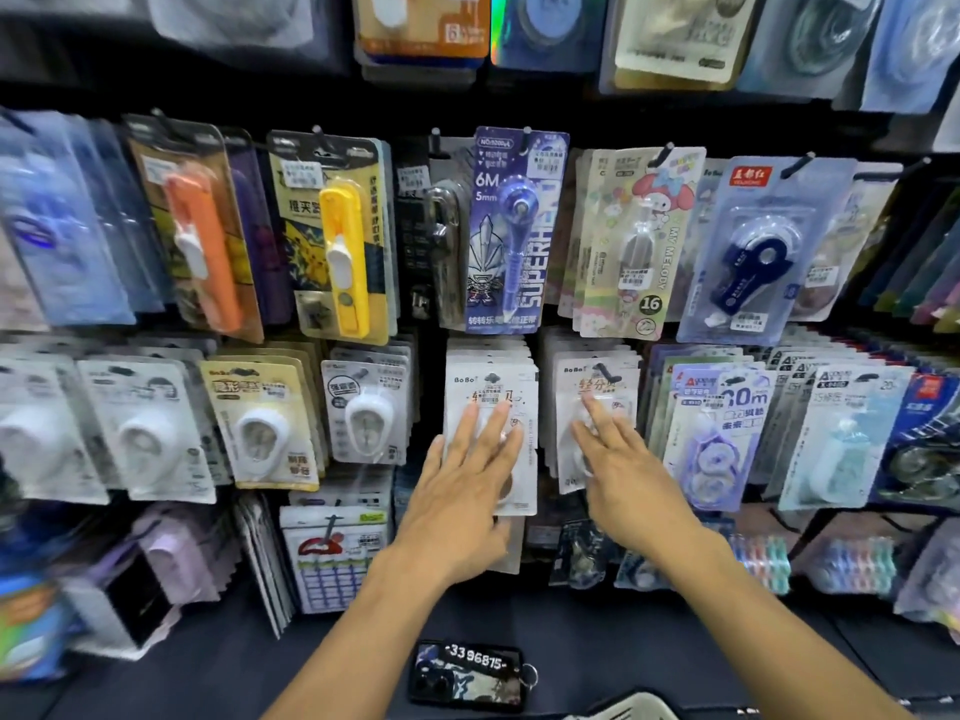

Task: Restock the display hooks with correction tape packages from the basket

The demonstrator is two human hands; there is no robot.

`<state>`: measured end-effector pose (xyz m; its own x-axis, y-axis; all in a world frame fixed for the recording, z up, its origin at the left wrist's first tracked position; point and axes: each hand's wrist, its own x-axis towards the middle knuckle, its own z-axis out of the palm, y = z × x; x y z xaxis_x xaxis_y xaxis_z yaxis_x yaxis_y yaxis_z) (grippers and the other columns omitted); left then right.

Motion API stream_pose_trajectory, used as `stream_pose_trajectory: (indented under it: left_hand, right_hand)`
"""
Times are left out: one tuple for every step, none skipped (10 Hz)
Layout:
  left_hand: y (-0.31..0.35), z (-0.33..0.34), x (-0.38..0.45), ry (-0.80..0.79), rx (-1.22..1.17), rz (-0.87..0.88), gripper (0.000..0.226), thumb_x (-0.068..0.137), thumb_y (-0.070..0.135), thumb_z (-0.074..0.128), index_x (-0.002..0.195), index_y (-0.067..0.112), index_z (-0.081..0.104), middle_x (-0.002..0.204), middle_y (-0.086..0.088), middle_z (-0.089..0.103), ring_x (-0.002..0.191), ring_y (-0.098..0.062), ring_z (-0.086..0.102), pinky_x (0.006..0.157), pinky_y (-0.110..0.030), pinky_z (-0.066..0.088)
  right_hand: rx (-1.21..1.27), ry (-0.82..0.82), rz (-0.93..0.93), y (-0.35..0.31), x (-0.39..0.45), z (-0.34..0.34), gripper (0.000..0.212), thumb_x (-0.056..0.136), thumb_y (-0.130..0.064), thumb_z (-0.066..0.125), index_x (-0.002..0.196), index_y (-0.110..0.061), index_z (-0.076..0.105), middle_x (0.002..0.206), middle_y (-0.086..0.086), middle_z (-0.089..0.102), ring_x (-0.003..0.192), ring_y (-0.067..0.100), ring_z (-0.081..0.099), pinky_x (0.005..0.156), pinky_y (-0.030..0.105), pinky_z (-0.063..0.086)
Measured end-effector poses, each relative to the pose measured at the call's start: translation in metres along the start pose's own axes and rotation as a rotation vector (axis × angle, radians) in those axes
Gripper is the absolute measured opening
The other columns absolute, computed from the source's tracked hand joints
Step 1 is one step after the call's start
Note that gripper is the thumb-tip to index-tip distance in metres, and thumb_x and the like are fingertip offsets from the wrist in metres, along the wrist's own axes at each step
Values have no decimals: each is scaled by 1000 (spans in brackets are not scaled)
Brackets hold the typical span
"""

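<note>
2 hands reach up from below toward a white BoBo package stack (pixel 491 402) on its display hook. Nearest, below that stack, a phone (pixel 466 675) lies on the dark shelf (pixel 623 631), with a pale basket rim (pixel 641 706) just right of it. The left hand (pixel 460 491) lies flat on the stack, fingers straight, grasping nothing. The right hand (pixel 621 475), released and spread, touches the neighbouring stack (pixel 597 402) right of it. Above hangs a purple 6M package (pixel 511 231).

Flat hands (pixel 470 480) on hung packages (pixel 491 387)
</note>
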<state>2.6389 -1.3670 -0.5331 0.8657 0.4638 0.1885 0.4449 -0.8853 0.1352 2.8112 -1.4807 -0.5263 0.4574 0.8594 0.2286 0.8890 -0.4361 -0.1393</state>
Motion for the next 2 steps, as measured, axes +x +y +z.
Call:
stream_pose_trajectory:
  left_hand:
    - [0,-30,-12,121,-135,25,84,95,35,58,162,37,7,165,20,-18,157,-14,-15,124,-39,-9]
    - [-9,-64,-27,430,-470,-14,59,91,47,59,149,42,45,156,33,28,147,-10,38,121,-32,27]
  right_hand:
    - [215,202,-105,-1,-26,-19,55,97,-24,57,149,-32,43,167,-15,16,149,17,32,113,30,38]
    - [506,350,-178,0,-40,-44,36,91,-41,64,127,-44,61,140,-24,58,117,5,64,94,12,47]
